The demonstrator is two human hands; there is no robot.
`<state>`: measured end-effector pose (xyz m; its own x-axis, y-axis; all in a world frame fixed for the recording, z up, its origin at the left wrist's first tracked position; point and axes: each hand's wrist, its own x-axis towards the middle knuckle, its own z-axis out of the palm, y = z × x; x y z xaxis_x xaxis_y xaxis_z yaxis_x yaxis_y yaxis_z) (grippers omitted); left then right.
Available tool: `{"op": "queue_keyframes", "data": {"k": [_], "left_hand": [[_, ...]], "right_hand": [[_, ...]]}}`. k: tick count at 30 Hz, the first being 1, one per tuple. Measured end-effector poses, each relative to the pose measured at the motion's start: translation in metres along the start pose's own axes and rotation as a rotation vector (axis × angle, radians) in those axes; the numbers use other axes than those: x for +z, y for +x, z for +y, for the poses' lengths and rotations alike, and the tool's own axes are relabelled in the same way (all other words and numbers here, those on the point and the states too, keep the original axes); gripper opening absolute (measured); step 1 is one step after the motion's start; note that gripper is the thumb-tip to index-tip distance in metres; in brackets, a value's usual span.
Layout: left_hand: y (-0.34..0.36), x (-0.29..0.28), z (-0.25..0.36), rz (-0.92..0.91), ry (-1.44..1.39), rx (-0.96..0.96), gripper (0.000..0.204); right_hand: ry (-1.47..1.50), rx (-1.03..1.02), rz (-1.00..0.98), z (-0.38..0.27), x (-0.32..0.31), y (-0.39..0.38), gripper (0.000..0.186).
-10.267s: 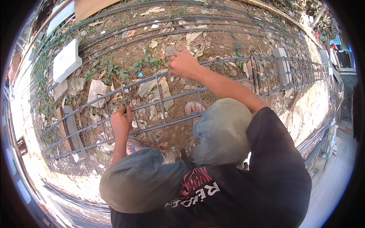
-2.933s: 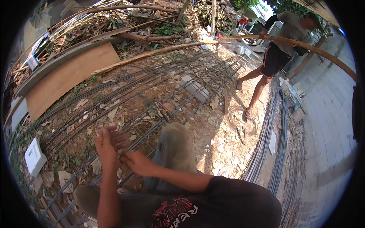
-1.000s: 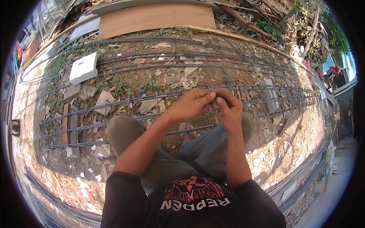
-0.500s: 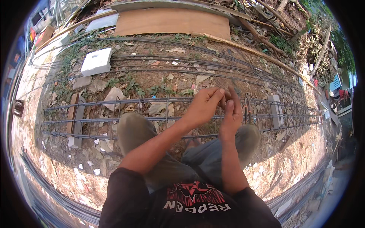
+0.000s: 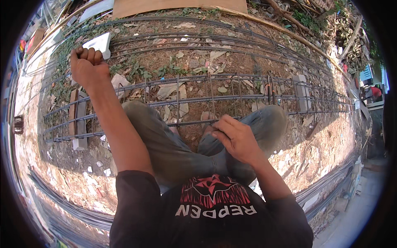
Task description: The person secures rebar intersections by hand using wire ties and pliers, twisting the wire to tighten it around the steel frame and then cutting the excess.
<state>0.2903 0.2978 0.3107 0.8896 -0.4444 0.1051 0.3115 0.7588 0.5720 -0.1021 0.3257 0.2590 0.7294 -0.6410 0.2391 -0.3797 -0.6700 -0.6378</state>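
Observation:
My left hand (image 5: 89, 68) is raised at the far left, its fingers curled in, just in front of a white block (image 5: 99, 44). Whatever it may hold is too thin or hidden to make out. My right hand (image 5: 235, 138) is low over my right shin, thumb and fingers pinched together by the near bar of a rebar cage (image 5: 194, 99). A small dark bit shows at its fingertips, too small to name. The cage, long bars with thin stirrups, lies across in front of me by my knees.
A block with a brown side (image 5: 78, 113) supports the cage's left end, and a grey block (image 5: 302, 93) its right. Loose long bars (image 5: 173, 39) lie beyond it, near a plywood sheet (image 5: 178, 7). More bars (image 5: 70, 206) lie at the lower left. Leaves and rubble cover the ground.
My hands were together above the cage. The left has swung far out to the left, and the right has come down and nearer to me. The view has tilted downward.

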Motion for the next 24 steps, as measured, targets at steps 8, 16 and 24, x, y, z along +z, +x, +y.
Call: {"op": "queue_keyframes", "data": {"k": [8, 16, 24], "left_hand": [[0.022, -0.018, 0.011, 0.104, -0.097, -0.099, 0.024], [0.037, -0.026, -0.016, -0.081, -0.344, -0.438, 0.022], [0.039, -0.035, -0.013, 0.213, 0.005, -0.156, 0.016]], "right_hand": [[0.243, 0.256, -0.044, -0.03, -0.041, -0.04, 0.013], [-0.29, 0.182, 0.245, 0.041, -0.088, 0.007, 0.019], [0.751, -0.192, -0.447, -0.069, -0.083, 0.015, 0.023]]}}
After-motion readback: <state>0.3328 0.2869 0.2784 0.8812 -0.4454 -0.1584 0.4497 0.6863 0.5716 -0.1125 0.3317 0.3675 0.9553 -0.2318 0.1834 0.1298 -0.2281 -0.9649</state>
